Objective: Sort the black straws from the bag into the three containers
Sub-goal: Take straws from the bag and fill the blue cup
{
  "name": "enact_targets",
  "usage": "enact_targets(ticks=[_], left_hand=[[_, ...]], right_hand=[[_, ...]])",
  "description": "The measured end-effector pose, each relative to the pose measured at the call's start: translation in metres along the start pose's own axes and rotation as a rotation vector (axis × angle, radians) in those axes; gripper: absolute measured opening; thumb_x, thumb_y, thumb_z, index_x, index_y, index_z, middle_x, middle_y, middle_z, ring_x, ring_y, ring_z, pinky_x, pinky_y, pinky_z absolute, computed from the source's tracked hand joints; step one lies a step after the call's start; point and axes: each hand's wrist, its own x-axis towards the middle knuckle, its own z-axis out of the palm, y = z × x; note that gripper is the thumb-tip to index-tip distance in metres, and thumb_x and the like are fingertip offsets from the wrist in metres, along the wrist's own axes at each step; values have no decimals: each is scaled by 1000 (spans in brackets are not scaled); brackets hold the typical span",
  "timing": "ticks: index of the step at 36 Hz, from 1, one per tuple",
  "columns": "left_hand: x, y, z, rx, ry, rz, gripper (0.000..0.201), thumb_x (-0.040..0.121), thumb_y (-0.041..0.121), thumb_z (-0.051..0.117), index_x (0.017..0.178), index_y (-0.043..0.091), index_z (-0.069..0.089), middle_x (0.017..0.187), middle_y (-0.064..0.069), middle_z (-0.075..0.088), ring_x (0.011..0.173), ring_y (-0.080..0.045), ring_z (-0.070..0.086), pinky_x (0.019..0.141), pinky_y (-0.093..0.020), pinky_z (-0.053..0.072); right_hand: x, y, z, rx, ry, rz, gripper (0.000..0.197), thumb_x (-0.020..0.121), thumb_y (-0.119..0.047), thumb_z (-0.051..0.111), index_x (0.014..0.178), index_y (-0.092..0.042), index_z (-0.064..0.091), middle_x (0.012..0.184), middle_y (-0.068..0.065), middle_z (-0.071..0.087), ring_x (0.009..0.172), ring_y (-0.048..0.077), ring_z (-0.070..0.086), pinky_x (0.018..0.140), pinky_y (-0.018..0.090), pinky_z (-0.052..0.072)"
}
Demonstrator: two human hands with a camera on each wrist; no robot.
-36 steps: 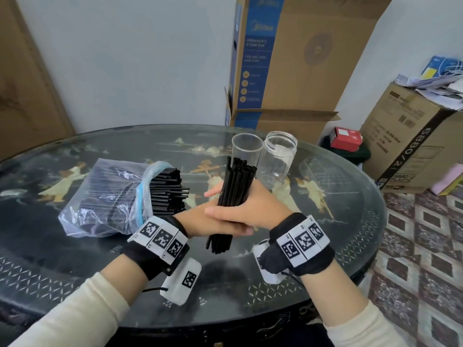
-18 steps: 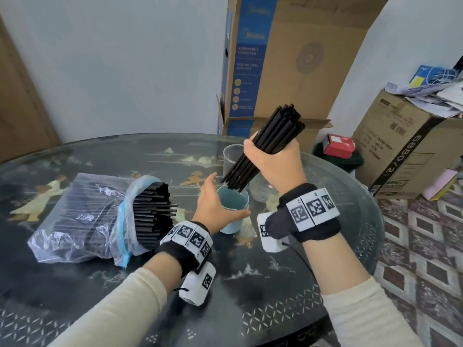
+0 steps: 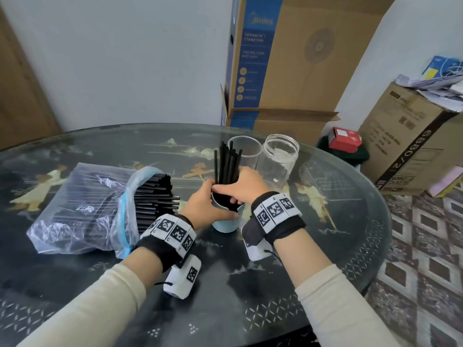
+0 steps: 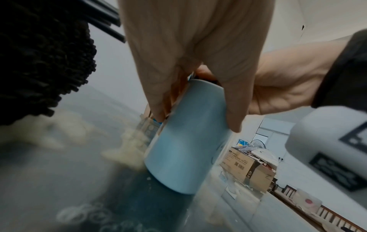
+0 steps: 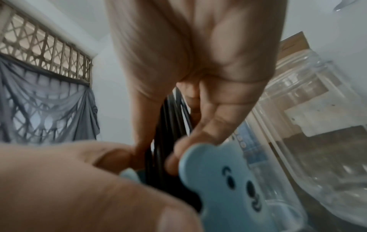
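Note:
A light blue cup [image 3: 225,222] [image 4: 184,138] [image 5: 234,185] stands on the glass table, and my left hand [image 3: 204,209] [image 4: 190,66] grips its side. A bundle of black straws [image 3: 226,164] [image 5: 170,138] stands upright inside the cup, with my right hand [image 3: 240,189] [image 5: 184,109] curled around it just above the rim. The clear plastic bag [image 3: 82,204] lies on its side to the left, many black straws [image 3: 155,196] [image 4: 39,55] sticking out of its mouth. Behind the cup stand a clear tumbler [image 3: 246,152] and a clear jar [image 3: 279,159] [image 5: 309,125], both holding no straws.
The round dark table [image 3: 338,221] ends close on the right, above a patterned floor. Cardboard boxes [image 3: 283,71] stand behind the table, another box [image 3: 411,146] at the right with a small red box [image 3: 344,139] beside it.
My right hand has come down from above with the straw bundle, whose lower ends now stand in the blue cup. My left hand stays on the cup.

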Motion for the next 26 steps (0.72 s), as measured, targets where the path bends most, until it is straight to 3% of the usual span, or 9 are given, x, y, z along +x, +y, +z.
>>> enact_targets(ticks=[2,6,11,14,18,21,22,24,26], left_hand=[[0,-1,1,-15,-5,7,80,60,30,88,126,29,42,110,10,61,104,-9,57,81,-27,47],[-3,-1,4,-51,2,21,87,64,27,86,136,30,36,117,11,59,107,-9,56,88,-28,46],[-4,1,7,-72,9,0,83,66,25,85,134,27,37,117,9,59,107,-10,56,87,-26,45],[-5,3,8,-73,10,-13,77,67,25,84,130,25,39,115,8,59,105,-11,56,85,-26,44],[-6,5,11,-70,12,-36,80,65,28,84,130,24,38,119,5,57,110,-14,55,88,-30,47],[-12,9,10,-71,-1,-32,94,68,24,84,142,19,27,130,7,49,119,-11,49,88,-22,39],[-15,11,9,-59,-8,-28,100,69,21,84,146,17,21,134,7,44,123,-10,44,91,-19,36],[-23,14,6,-6,-12,-30,107,69,16,83,150,14,12,142,3,36,131,-12,36,98,-20,32],[-34,13,0,83,20,-38,96,71,13,77,147,14,20,145,-1,35,134,-17,36,104,-25,35]], right_hand=[[1,2,1,47,10,-11,38,75,-34,80,102,-17,58,85,-1,69,63,12,68,52,22,54],[4,4,-3,25,77,-44,44,75,-37,80,107,-13,60,105,4,66,90,21,66,77,40,58],[3,2,-8,-51,112,-80,37,83,-38,72,104,-8,67,98,8,64,85,20,61,67,27,43],[0,-2,-6,58,105,-19,32,86,-28,71,107,-6,61,75,5,67,65,17,63,63,27,53],[-7,-2,1,223,173,4,52,84,-20,73,128,-11,49,71,1,69,73,19,71,79,35,58],[-15,2,2,266,241,18,53,80,-22,77,118,-19,40,86,7,70,79,20,69,84,39,56],[-18,3,1,266,284,17,55,80,-24,78,115,-18,37,88,7,68,79,19,67,81,35,56],[-28,1,0,237,406,-15,57,81,-24,76,118,-13,35,90,4,59,73,9,59,67,14,47],[-39,-5,2,227,540,-105,50,84,-23,72,116,-14,35,90,1,51,65,3,53,58,8,40]])
